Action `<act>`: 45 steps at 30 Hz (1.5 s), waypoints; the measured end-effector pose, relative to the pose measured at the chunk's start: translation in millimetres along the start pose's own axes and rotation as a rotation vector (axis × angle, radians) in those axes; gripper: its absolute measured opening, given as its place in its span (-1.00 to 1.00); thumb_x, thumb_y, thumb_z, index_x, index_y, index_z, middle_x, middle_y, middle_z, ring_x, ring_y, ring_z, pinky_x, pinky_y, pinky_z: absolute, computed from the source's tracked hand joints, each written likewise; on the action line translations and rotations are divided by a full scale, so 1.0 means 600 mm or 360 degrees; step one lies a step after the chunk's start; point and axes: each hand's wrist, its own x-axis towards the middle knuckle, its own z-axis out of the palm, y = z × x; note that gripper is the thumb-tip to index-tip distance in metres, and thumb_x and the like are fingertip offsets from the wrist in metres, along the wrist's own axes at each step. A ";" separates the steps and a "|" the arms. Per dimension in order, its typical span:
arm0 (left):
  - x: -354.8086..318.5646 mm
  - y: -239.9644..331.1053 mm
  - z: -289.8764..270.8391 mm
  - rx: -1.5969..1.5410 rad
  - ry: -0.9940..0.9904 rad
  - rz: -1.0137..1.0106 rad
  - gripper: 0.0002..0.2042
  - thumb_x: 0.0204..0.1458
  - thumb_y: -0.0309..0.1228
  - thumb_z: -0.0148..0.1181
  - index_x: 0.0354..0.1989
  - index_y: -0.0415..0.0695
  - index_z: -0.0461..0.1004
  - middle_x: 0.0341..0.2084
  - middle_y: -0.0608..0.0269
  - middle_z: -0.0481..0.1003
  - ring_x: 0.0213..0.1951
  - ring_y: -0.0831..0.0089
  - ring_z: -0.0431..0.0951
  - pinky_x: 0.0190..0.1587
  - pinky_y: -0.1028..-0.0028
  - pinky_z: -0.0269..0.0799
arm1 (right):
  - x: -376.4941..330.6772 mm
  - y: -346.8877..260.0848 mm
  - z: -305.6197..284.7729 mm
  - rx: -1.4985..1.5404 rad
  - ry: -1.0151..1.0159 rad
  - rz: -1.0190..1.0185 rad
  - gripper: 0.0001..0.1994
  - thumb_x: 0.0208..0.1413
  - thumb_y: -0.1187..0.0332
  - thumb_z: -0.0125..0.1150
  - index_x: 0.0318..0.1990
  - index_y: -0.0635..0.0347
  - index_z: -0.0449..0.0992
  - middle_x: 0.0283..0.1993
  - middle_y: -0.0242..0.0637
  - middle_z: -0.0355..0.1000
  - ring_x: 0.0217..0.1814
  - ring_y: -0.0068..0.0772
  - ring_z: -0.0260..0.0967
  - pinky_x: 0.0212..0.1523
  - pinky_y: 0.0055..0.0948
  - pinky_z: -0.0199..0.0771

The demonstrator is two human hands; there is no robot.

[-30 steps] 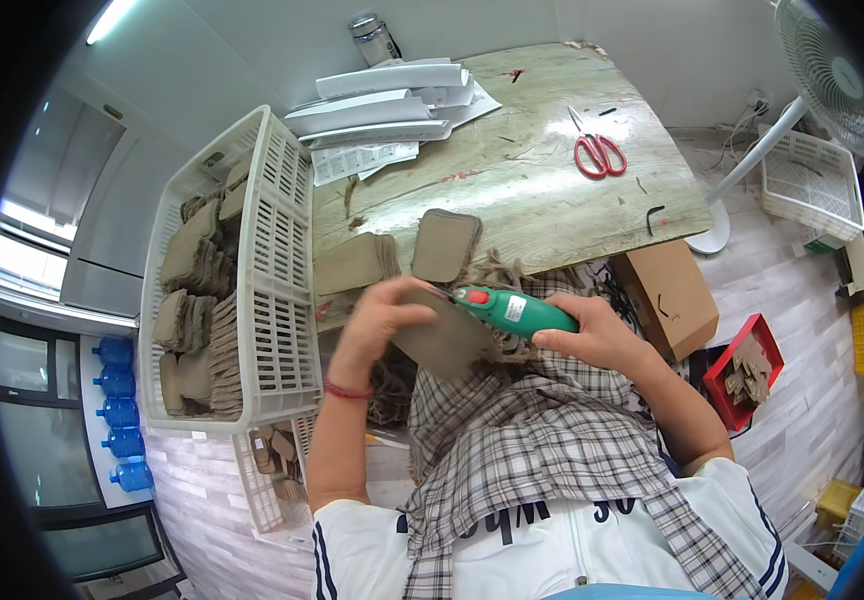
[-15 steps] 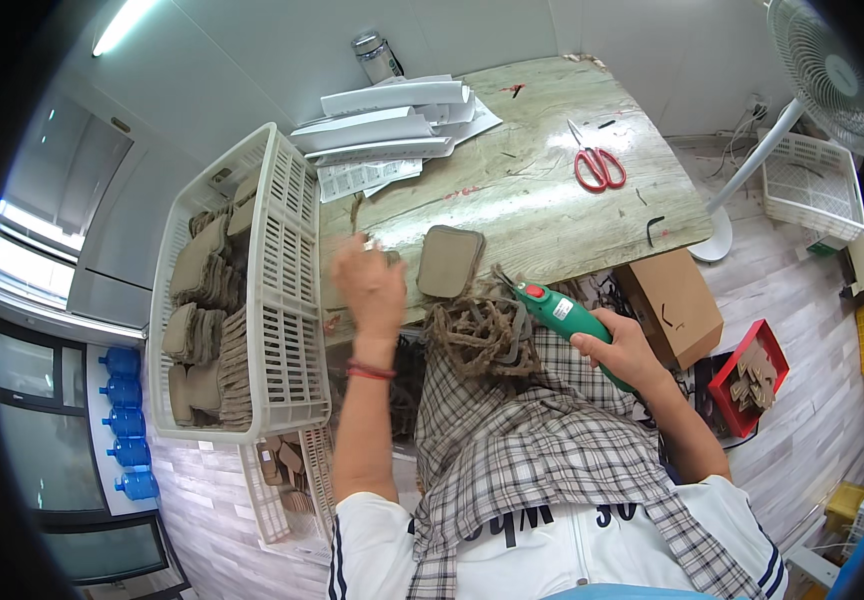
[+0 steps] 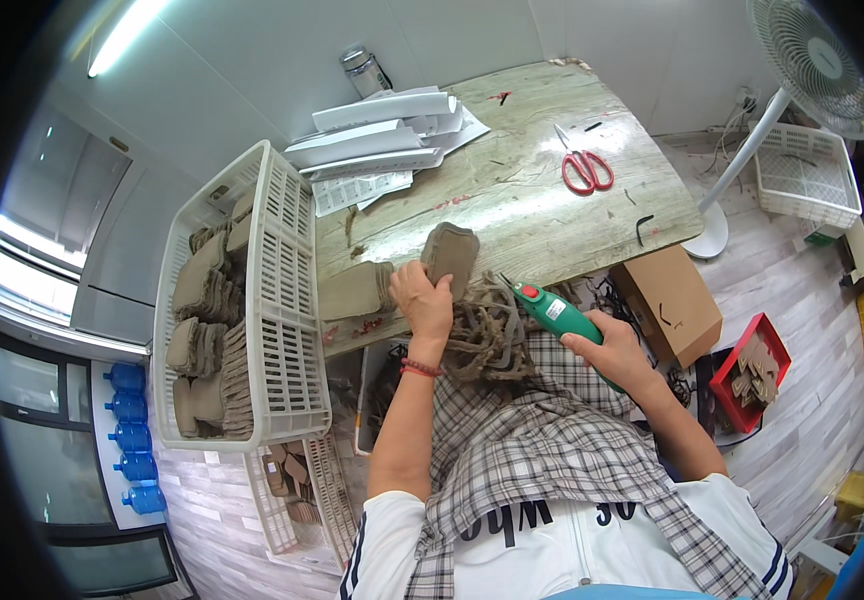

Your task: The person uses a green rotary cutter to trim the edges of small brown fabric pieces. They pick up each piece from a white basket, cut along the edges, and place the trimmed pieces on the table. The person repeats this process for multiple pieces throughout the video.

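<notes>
My left hand is closed on the lower edge of a small stack of taupe, rounded-corner fabric pieces, which stands tilted at the near table edge. Just left of that hand, more fabric pieces lie on the table. In my right hand is a green handheld electric cutter with a red button, its blade tip pointing up and left. Between the hands, a tangled bundle of brown fabric offcuts rests on my checked apron by the table edge.
A white plastic crate full of fabric pieces stands at the left. On the wooden table lie red-handled scissors and papers. A cardboard box, a red tray and a fan are at the right.
My left hand has moved right and taken hold of the stack of fabric pieces, which now tilts. The pieces it was over lie uncovered. My right hand still holds the cutter.
</notes>
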 end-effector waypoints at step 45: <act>-0.103 0.116 0.048 -0.2882 -0.0257 -0.0725 -0.62 0.01 -0.73 0.16 0.02 -0.20 0.35 -0.08 0.20 0.49 -0.08 0.36 0.53 -0.02 0.36 0.51 | 0.021 -0.053 0.012 0.0251 0.0310 -0.0194 -0.65 0.07 0.20 0.33 -0.19 0.36 0.49 -0.55 -0.36 0.43 -0.58 -0.65 0.33 -0.54 -0.57 0.34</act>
